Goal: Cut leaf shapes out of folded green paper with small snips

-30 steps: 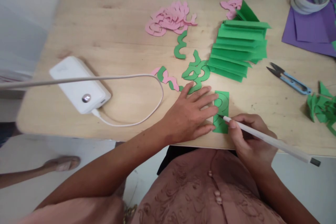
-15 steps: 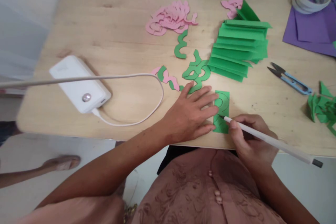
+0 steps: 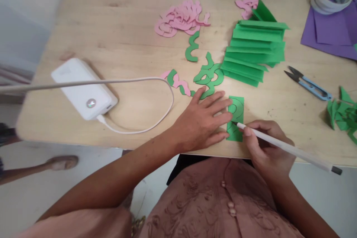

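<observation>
Tabletop [image 3: 92,18]: pale wood, matt, smooth, w/ few dark knots. Green paper sheet [image 3: 236,109] & pink paper cutouts [image 3: 178,18]: matt, card-like. Power bank [image 3: 80,89]: white plastic, slight gloss; cable [image 3: 139,130] smooth. Snips [image 3: 306,85]: metal blades, blue-coated handles. Pen barrel [image 3: 270,143]: smooth white plastic. Blouse [image 3: 212,200]: pink cloth, embroidered, matt.

The sandalled foot [image 3: 61,163] by the tabletop has drawn back, up and to the left. In my right grip [image 3: 267,145], the pen [image 3: 284,148] has tilted slightly, its dark end [image 3: 336,170] now a little higher. The button [image 3: 90,103] on the power bank [image 3: 79,89] now shows a small bright mark.
</observation>
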